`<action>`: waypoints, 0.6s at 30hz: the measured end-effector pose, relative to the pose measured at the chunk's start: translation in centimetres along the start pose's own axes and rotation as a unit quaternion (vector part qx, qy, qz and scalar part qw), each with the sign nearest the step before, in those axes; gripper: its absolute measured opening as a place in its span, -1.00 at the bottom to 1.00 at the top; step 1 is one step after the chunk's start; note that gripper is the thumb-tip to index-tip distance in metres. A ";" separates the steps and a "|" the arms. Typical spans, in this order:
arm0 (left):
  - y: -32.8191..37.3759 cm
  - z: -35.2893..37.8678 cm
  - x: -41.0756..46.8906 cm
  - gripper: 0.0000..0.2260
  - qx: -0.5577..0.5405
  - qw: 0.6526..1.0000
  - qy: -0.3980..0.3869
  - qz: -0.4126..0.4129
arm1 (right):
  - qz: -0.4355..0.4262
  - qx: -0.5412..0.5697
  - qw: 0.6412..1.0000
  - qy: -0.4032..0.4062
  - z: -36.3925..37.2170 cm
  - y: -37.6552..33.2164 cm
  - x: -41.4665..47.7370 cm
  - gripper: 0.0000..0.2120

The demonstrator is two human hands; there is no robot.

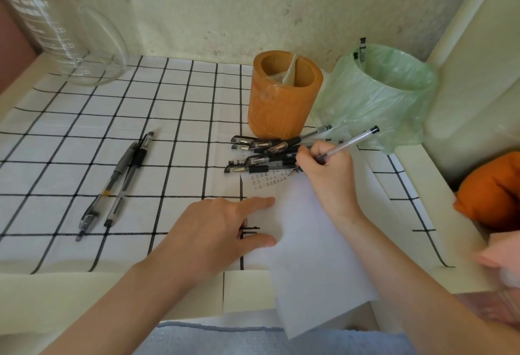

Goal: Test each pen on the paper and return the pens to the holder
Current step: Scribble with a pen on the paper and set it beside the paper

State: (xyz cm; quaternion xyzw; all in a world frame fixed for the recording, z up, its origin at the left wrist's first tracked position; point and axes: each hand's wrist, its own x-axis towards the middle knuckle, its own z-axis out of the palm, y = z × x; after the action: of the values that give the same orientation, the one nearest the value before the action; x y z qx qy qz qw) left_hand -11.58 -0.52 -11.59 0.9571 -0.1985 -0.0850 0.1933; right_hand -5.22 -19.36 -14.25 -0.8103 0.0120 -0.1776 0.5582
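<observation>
1. One pen (349, 140) is under test. The right hand (326, 168) holds its clear barrel in a writing grip, tip down on the paper (315, 242) beside rows of small inked marks.
2. The right fingers (305, 154) are curled tight round the lower barrel. The far end slants up toward the green-bagged bin (380, 95).
3. The left hand (213, 230) lies flat, its fingers (259, 202) straight and slightly spread. It presses the paper's left edge onto the checked cloth (84, 143) and holds nothing.
4. A heap of black-gripped pens (261, 154) lies at the paper's far edge, just in front of the orange holder (281, 101), which shows no pens inside. Two more pens (118, 183) lie well apart to the left.
5. The testing seems well under way, but the return has not begun.
6. Next, I judge, this pen wants lifting clear of the heap and standing in the holder, then a fresh one picking out.
</observation>
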 end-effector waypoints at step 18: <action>0.0 0.1 0.0 -0.48 -0.002 1.000 0.002 -0.001 | -0.002 -0.005 1.000 0.002 0.0 -0.1 0.0 -0.65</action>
State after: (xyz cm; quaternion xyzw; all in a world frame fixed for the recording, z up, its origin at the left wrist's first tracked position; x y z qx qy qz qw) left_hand -11.55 -0.52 -11.68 0.9571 -0.1972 -0.0831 0.1951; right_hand -5.26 -19.32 -14.18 -0.8126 0.0122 -0.1805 0.5540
